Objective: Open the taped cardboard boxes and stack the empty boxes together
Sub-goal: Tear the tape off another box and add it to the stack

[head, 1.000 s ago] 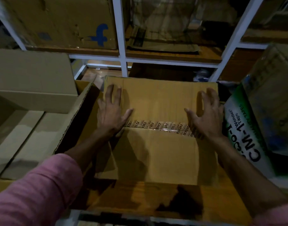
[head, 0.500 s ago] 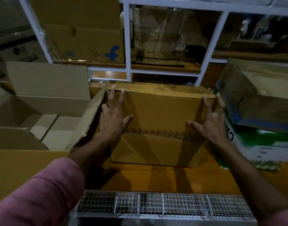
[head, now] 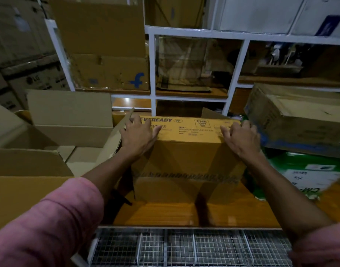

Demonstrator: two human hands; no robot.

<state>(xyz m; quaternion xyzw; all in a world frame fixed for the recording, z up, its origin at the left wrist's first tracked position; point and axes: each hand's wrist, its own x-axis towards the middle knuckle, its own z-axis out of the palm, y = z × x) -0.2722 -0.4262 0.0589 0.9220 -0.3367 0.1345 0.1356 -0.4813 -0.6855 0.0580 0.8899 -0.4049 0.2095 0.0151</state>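
My left hand (head: 138,136) lies spread over the far left top edge of the Eveready cardboard box (head: 186,158), palm down, thumb stretched along the printed face, fingers reaching over the back corner; its grip is wide and flat, pinching nothing. My right hand (head: 240,137) sits on the far right top edge with the fingers curled over the corner, a loose hooked grip on the box's edge rather than a tight one. The box stands on the wooden table (head: 184,212), between my forearms, with a strip of printed tape (head: 186,178) running across the near face. Just left of it, touching or nearly so, is an open empty carton (head: 69,132) with its flaps raised. To the right lies a green and white carton (head: 308,174) with a worn brown box (head: 300,120) resting tilted on top. Behind stands a white shelf frame (head: 152,74) holding more cardboard. A wire mesh rack (head: 184,247) runs along the table's near edge. Pink sleeves (head: 49,228) cover both my upper arms.
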